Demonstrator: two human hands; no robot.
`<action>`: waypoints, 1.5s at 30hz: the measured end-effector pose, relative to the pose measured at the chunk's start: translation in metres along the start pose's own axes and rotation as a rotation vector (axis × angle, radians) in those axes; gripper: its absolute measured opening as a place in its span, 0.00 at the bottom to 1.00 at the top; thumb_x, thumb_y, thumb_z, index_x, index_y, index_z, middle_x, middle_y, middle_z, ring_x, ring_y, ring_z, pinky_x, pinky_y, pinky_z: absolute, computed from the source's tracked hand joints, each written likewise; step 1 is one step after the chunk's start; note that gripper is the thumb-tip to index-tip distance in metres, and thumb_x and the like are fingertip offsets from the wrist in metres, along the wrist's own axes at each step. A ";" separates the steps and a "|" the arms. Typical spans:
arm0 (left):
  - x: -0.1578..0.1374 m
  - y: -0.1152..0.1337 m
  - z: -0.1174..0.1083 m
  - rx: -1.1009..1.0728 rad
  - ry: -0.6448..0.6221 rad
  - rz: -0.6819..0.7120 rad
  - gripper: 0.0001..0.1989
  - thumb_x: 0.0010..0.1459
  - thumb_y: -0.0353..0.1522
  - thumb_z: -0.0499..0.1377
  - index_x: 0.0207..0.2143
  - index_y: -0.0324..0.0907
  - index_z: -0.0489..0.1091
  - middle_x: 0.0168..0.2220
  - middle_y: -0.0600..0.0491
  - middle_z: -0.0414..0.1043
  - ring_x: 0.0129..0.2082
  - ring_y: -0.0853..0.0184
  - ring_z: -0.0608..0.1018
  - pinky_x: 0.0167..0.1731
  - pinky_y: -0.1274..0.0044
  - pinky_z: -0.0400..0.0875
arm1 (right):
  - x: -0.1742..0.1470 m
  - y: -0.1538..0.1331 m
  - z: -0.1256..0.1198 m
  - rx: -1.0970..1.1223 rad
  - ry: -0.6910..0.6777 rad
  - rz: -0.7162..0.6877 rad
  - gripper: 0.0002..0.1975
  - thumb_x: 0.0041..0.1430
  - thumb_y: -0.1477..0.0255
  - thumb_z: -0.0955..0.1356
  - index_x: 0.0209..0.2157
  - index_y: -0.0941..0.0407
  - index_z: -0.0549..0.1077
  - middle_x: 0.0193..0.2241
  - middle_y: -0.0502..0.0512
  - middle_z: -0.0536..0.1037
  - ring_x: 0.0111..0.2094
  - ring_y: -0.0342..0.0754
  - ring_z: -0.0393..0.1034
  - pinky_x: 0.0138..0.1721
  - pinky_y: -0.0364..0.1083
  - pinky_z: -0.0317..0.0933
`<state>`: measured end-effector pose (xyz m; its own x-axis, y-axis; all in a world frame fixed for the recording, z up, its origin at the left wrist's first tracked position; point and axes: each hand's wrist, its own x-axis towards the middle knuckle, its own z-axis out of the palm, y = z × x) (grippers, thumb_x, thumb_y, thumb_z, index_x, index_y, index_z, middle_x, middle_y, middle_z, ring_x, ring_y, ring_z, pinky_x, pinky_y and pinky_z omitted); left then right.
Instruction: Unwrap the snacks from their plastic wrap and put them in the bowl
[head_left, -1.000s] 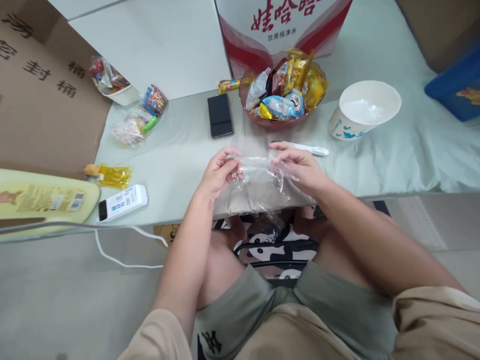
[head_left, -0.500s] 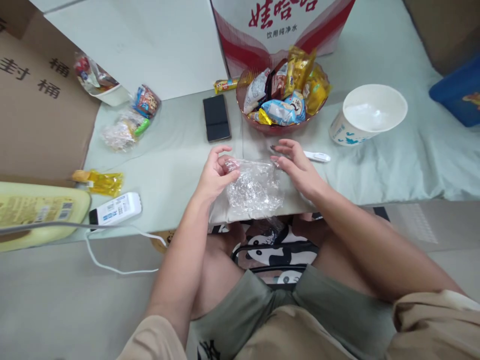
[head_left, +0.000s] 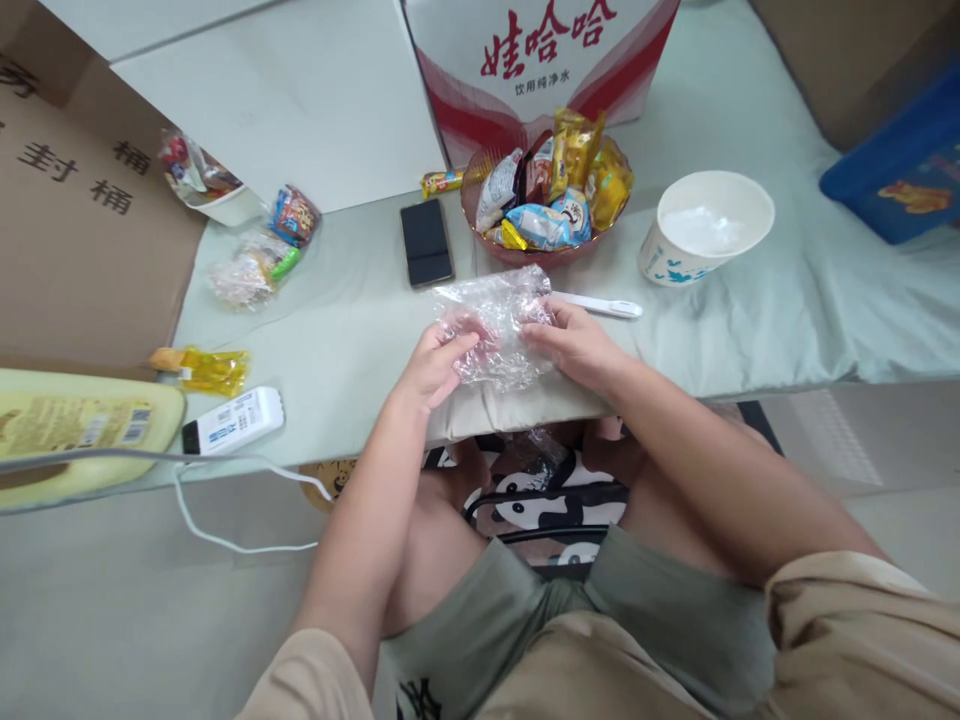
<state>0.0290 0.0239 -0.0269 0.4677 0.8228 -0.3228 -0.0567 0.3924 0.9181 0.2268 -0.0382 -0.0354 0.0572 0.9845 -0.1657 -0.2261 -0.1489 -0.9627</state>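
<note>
A crumpled clear plastic bag (head_left: pixel 499 345) is held between my two hands above the front edge of the cloth-covered table. My left hand (head_left: pixel 442 358) grips its left side, thumb on top and fingers behind the film. On the right side, my right hand (head_left: pixel 574 338) pinches the plastic the same way. Just beyond the right fingers lies a white pen-like stick (head_left: pixel 604 304), its left end hidden by the bag. A pinkish glass bowl (head_left: pixel 517 257) full of wrapped snacks stands behind the bag, with a black phone (head_left: pixel 427 243) to its left.
At the right stands a white paper tub (head_left: pixel 675 262) with clear plastic inside. Snack packets (head_left: pixel 295 215), a yellow wrapped item (head_left: pixel 214 370), a white bottle (head_left: pixel 234 420) and a pale yellow jug (head_left: pixel 82 415) lie at left. A red-and-white carton (head_left: pixel 547 70) rises behind the bowl.
The bag has been lifted and turned, its upper part now standing away from me. Both hands have closed in on it, the right moving left and down. The camera view has shifted slightly.
</note>
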 end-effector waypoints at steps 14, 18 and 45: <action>-0.003 0.007 -0.018 0.054 0.010 0.097 0.20 0.45 0.37 0.72 0.41 0.47 0.71 0.17 0.63 0.68 0.12 0.73 0.66 0.12 0.82 0.57 | 0.000 -0.001 -0.015 -0.200 -0.108 -0.137 0.14 0.61 0.59 0.71 0.45 0.52 0.72 0.21 0.45 0.72 0.21 0.43 0.66 0.23 0.44 0.61; -0.002 0.013 -0.019 -0.093 0.026 0.088 0.16 0.41 0.37 0.72 0.31 0.44 0.71 0.18 0.61 0.67 0.15 0.73 0.69 0.14 0.82 0.61 | -0.002 -0.003 -0.018 -0.071 -0.101 -0.146 0.16 0.58 0.60 0.72 0.46 0.51 0.73 0.25 0.46 0.72 0.23 0.42 0.66 0.26 0.43 0.63; 0.013 -0.023 -0.015 0.490 0.096 0.494 0.23 0.52 0.46 0.69 0.45 0.45 0.69 0.45 0.48 0.75 0.45 0.63 0.78 0.40 0.74 0.74 | -0.012 -0.001 -0.004 -0.383 0.082 -0.367 0.12 0.62 0.61 0.68 0.33 0.53 0.62 0.35 0.51 0.74 0.36 0.48 0.66 0.42 0.49 0.60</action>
<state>0.0228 0.0319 -0.0560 0.4082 0.8987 0.1606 0.1721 -0.2485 0.9532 0.2297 -0.0506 -0.0336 0.1450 0.9701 0.1947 0.1934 0.1652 -0.9671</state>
